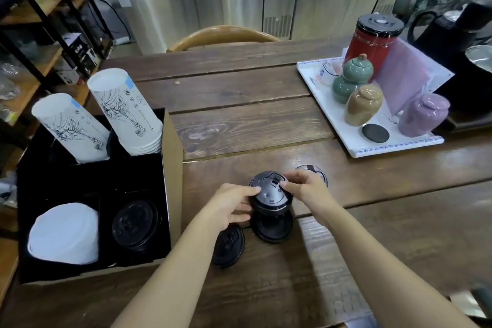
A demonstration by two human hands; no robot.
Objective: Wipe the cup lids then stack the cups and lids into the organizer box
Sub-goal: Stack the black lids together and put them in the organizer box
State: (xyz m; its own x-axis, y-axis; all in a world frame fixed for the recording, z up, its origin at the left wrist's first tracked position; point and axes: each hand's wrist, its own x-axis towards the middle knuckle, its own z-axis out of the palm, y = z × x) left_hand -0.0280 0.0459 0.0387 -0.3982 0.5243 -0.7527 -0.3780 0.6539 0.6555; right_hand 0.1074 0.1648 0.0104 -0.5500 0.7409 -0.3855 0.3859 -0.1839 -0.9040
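at the table's near edge, a stack of black lids [270, 196] is held between both hands just above another lid [272, 229] lying on the wood. the left hand [231, 206] curls around the stack's left side, thumb on the top rim; the right hand [306, 189] pinches the top lid at its far right edge. a loose lid [228, 246] lies just beside the left wrist, and one more [318, 172] sits half hidden behind the right hand. the box [173, 157] stands to the left, holding two cup stacks [127, 114] at the back, more lids [135, 226] in its near right cell and something white [64, 234] beside them. no cloth is visible. the stack looks tilted, so it could slip or come apart if the pinch pulls unevenly; the left forearm could also knock the loose lid off the table.
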